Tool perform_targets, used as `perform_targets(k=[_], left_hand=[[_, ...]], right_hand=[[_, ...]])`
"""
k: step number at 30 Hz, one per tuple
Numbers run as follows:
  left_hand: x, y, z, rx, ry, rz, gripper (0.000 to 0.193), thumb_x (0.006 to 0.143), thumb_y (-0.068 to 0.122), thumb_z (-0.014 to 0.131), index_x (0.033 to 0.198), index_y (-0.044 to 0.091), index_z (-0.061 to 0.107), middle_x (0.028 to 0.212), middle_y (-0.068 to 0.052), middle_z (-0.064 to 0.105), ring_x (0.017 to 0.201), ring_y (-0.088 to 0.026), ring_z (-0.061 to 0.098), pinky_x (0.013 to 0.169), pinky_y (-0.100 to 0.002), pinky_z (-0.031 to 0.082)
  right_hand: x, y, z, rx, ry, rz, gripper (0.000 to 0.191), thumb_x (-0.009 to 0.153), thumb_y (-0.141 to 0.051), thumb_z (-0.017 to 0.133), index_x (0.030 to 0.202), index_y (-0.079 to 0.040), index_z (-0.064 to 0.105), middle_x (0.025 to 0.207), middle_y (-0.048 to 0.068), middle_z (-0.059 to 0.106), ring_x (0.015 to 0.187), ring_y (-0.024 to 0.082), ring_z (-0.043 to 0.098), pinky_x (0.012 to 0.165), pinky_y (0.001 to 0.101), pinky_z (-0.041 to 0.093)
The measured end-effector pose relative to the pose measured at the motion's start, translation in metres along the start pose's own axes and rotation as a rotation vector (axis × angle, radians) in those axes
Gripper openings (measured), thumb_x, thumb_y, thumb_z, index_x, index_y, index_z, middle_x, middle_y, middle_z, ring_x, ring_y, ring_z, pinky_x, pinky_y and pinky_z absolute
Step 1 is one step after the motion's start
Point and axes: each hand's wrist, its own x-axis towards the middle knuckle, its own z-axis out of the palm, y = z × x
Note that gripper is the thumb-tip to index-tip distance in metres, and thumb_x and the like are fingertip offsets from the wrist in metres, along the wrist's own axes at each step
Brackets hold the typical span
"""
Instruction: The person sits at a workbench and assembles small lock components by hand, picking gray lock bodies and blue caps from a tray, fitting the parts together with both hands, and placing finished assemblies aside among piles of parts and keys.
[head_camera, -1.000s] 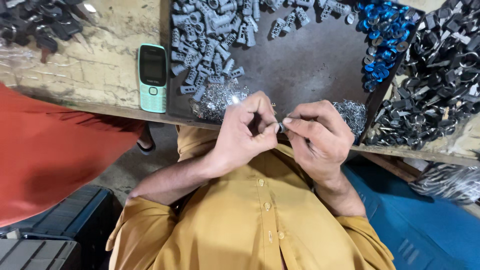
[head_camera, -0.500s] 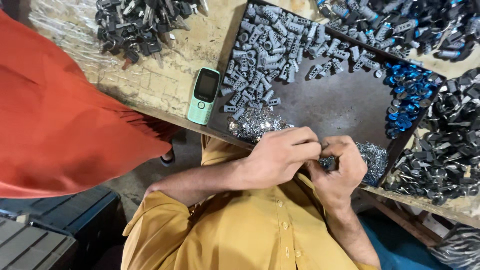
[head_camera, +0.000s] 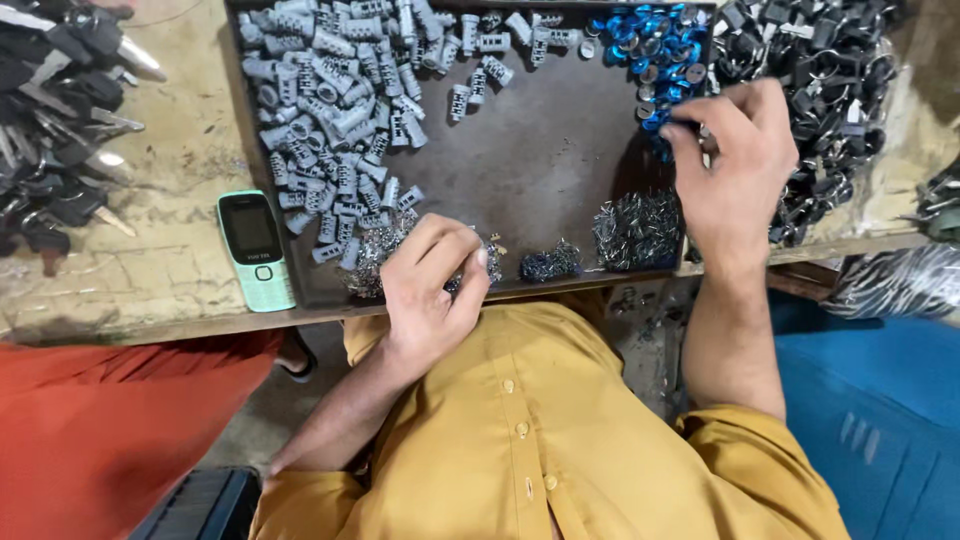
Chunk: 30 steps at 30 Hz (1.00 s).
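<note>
Workbench (head_camera: 150, 290) of worn wood, seen from above, carrying a dark metal tray (head_camera: 540, 160) whose long axis runs left to right along the near edge. Grey cylinders (head_camera: 330, 110) lie heaped in the tray's far left part, pointing every way; blue rings (head_camera: 645, 50) are piled at its far right corner. Small shiny metal bits form three clumps along the near rim: one under the left hand (head_camera: 430, 290), a darker one (head_camera: 550, 263) at centre, a larger one (head_camera: 635, 230) to the right. The left hand rests on the near-left clump (head_camera: 365, 255), fingers curled and pinched narrowly; what they hold cannot be told. The right hand (head_camera: 735, 165) reaches far across the tray's right edge, fingertips (head_camera: 680, 130) closed narrowly on the blue rings. A green phone (head_camera: 255, 250) lies just left of the tray, long axis running near to far. Black keys (head_camera: 60, 110) lie at far left, black parts (head_camera: 830, 70) at far right.
</note>
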Motion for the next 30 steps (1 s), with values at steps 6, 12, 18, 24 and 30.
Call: perform_targets(k=[6,12,18,24,30], left_hand=[[-0.002,-0.005,0.005,0.107,0.028,0.089,0.02,0.079,-0.006,0.069,0.097,0.001,0.065,0.09,-0.011,0.057,0.075,-0.025,0.06,0.066,-0.035,0.049],[-0.003,-0.009,0.003,0.126,0.032,0.111,0.021,0.081,-0.005,0.071,0.1,0.002,0.065,0.092,-0.01,0.057,0.079,-0.026,0.061,0.068,-0.036,0.05],[-0.003,-0.009,-0.003,0.084,0.05,0.124,0.021,0.081,-0.005,0.072,0.1,0.002,0.065,0.092,-0.011,0.057,0.077,-0.026,0.06,0.067,-0.036,0.05],[-0.004,-0.011,-0.002,-0.155,-0.039,0.163,0.017,0.089,-0.002,0.078,0.102,0.001,0.066,0.1,-0.012,0.063,0.081,-0.024,0.064,0.069,-0.033,0.052],[-0.005,-0.003,-0.001,-0.237,-0.131,0.155,0.018,0.089,-0.001,0.078,0.1,0.001,0.064,0.101,-0.011,0.065,0.088,-0.027,0.066,0.075,-0.034,0.054]], right_hand=[[0.027,-0.009,0.019,-0.033,-0.023,-0.224,0.021,0.093,0.004,0.082,0.11,-0.006,0.076,0.104,0.01,0.058,0.091,0.026,0.063,0.078,0.0353,0.051],[0.067,-0.025,0.039,-0.111,-0.035,-0.448,0.018,0.088,0.0,0.084,0.101,-0.003,0.073,0.103,0.011,0.057,0.092,0.03,0.063,0.078,0.0395,0.05],[0.041,-0.052,0.028,0.141,-0.09,-0.286,0.019,0.097,0.007,0.073,0.108,-0.003,0.061,0.104,0.011,0.06,0.089,0.025,0.064,0.077,0.0345,0.052],[-0.045,-0.1,0.021,0.904,-0.392,0.132,0.026,0.097,0.014,0.062,0.119,0.004,0.07,0.107,0.011,0.065,0.089,0.012,0.066,0.077,0.0235,0.053],[-0.073,-0.104,0.025,1.112,-0.311,0.318,0.025,0.094,0.013,0.066,0.117,0.005,0.069,0.12,0.014,0.063,0.103,0.013,0.064,0.085,0.0219,0.053]])
